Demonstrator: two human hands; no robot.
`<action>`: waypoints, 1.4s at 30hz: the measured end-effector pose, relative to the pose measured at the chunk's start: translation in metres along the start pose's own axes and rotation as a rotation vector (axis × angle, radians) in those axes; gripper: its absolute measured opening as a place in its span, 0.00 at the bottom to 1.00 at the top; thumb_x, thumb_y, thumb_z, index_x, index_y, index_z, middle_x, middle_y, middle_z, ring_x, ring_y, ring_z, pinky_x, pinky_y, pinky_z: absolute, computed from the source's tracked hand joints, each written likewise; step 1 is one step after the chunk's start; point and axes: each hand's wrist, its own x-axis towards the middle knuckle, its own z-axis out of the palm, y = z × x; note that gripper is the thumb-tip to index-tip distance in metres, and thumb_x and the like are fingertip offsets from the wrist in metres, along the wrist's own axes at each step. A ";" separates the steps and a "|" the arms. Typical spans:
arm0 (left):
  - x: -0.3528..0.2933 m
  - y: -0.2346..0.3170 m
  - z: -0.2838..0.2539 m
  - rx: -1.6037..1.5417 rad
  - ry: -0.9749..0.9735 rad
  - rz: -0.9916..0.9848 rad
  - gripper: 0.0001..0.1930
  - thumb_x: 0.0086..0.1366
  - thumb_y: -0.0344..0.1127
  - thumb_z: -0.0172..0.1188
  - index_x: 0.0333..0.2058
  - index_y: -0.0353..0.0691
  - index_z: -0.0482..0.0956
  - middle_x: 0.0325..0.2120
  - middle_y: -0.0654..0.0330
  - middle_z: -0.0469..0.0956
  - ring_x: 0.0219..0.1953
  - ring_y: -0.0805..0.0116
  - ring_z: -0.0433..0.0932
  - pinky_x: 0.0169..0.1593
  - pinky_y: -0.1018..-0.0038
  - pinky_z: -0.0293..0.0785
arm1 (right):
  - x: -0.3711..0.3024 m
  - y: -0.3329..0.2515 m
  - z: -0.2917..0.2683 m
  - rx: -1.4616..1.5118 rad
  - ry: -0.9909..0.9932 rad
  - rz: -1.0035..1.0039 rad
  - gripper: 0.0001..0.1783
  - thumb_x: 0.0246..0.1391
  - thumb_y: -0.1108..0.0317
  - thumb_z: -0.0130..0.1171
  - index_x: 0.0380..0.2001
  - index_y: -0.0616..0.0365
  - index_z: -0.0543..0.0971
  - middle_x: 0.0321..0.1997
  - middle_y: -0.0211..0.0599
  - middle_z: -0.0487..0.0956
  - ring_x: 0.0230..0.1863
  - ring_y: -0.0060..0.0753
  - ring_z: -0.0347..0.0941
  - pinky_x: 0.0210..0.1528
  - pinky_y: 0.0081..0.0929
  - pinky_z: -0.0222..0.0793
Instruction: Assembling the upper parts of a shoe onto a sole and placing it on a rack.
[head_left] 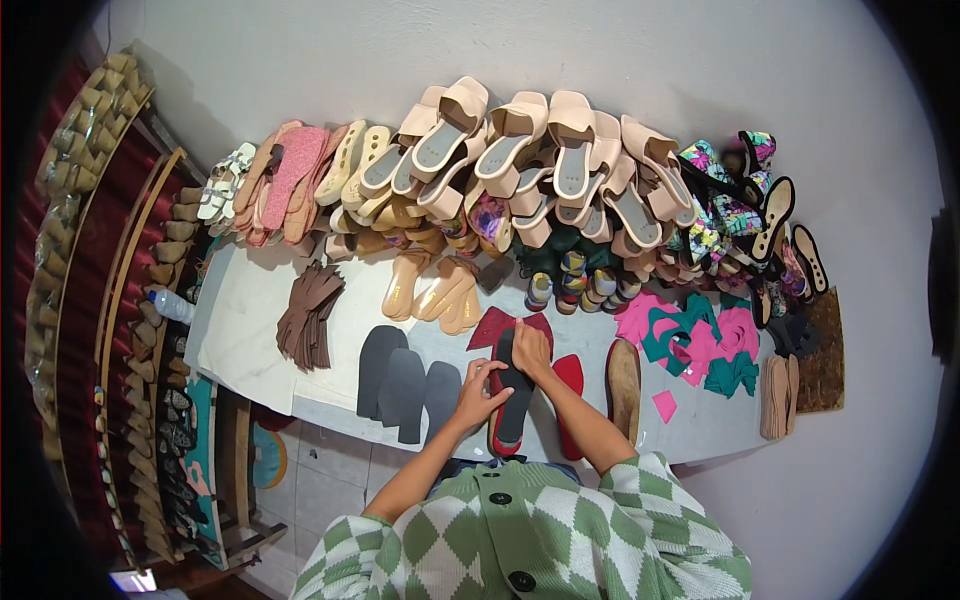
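At the six-o'clock edge of the bench point(690, 430), the right hand point(533, 349) has its fingers closed on a black-and-red shoe sole point(514, 402)'s twelve-o'clock end, the left hand point(480, 396)'s spread against its nine-o'clock side, apparently for steadiness.

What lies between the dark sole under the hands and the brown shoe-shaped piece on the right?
In the head view, a long red piece lies between the dark sole and the brown shoe-shaped piece; the right forearm crosses over part of it.
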 end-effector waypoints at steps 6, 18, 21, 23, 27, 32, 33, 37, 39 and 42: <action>0.002 0.000 -0.013 0.041 -0.075 0.033 0.33 0.44 0.39 0.68 0.49 0.50 0.63 0.47 0.51 0.58 0.52 0.54 0.60 0.45 0.67 0.69 | -0.001 -0.014 0.000 0.057 -0.025 -0.048 0.29 0.60 0.54 0.31 0.24 0.64 0.77 0.26 0.61 0.74 0.30 0.63 0.71 0.38 0.51 0.65; 0.011 0.005 -0.021 -0.003 -0.181 0.048 0.38 0.38 0.39 0.71 0.48 0.45 0.61 0.53 0.47 0.55 0.57 0.51 0.57 0.58 0.66 0.55 | -0.036 -0.023 -0.007 0.083 0.154 0.082 0.23 0.59 0.57 0.35 0.24 0.65 0.71 0.21 0.60 0.73 0.27 0.62 0.71 0.30 0.51 0.63; 0.008 0.004 -0.013 0.041 -0.145 0.042 0.37 0.38 0.39 0.71 0.48 0.45 0.62 0.54 0.45 0.56 0.59 0.49 0.54 0.58 0.65 0.54 | -0.029 -0.014 -0.006 0.094 0.102 0.038 0.23 0.59 0.58 0.35 0.24 0.66 0.71 0.21 0.61 0.73 0.26 0.62 0.70 0.31 0.51 0.64; 0.010 0.002 -0.010 0.085 -0.131 0.048 0.36 0.37 0.40 0.71 0.47 0.45 0.63 0.54 0.44 0.56 0.60 0.48 0.52 0.59 0.64 0.54 | -0.024 -0.009 -0.003 0.102 0.116 0.039 0.23 0.59 0.58 0.35 0.24 0.66 0.71 0.21 0.61 0.73 0.26 0.62 0.70 0.31 0.51 0.64; 0.010 0.001 -0.010 0.067 -0.089 0.028 0.35 0.37 0.40 0.71 0.46 0.46 0.64 0.54 0.44 0.57 0.61 0.47 0.51 0.59 0.63 0.54 | -0.026 -0.008 -0.002 0.088 0.121 0.014 0.20 0.58 0.60 0.36 0.25 0.65 0.72 0.21 0.60 0.73 0.26 0.63 0.70 0.30 0.50 0.64; 0.007 0.001 -0.012 0.070 -0.067 0.034 0.35 0.37 0.40 0.71 0.46 0.46 0.64 0.53 0.45 0.58 0.60 0.48 0.52 0.58 0.63 0.54 | -0.039 -0.006 -0.002 0.253 0.155 -0.037 0.17 0.58 0.61 0.38 0.29 0.63 0.71 0.21 0.59 0.73 0.25 0.62 0.70 0.28 0.49 0.62; 0.007 0.000 -0.012 0.061 -0.064 0.036 0.35 0.37 0.40 0.71 0.46 0.46 0.64 0.53 0.46 0.58 0.60 0.48 0.52 0.58 0.63 0.55 | -0.044 -0.007 -0.002 0.280 0.191 -0.030 0.16 0.58 0.61 0.39 0.31 0.62 0.70 0.22 0.59 0.73 0.25 0.61 0.70 0.27 0.49 0.62; 0.006 -0.002 -0.014 0.012 -0.065 0.041 0.36 0.35 0.39 0.72 0.45 0.45 0.64 0.52 0.48 0.59 0.60 0.49 0.53 0.58 0.63 0.55 | -0.052 -0.007 0.001 0.230 0.170 0.049 0.15 0.59 0.61 0.37 0.33 0.63 0.68 0.21 0.60 0.72 0.25 0.61 0.70 0.26 0.50 0.61; 0.005 -0.003 -0.013 -0.027 -0.057 0.029 0.36 0.35 0.39 0.73 0.45 0.45 0.64 0.53 0.47 0.58 0.60 0.49 0.53 0.58 0.63 0.55 | -0.046 -0.007 0.003 0.196 0.127 0.023 0.15 0.60 0.62 0.35 0.32 0.63 0.67 0.21 0.60 0.71 0.25 0.62 0.69 0.26 0.50 0.61; 0.004 -0.011 -0.010 -0.061 -0.029 0.010 0.36 0.35 0.39 0.73 0.45 0.45 0.64 0.53 0.46 0.57 0.60 0.48 0.52 0.58 0.64 0.54 | -0.044 -0.008 0.006 0.179 0.100 0.008 0.15 0.60 0.61 0.34 0.30 0.61 0.66 0.21 0.60 0.72 0.26 0.64 0.69 0.28 0.54 0.61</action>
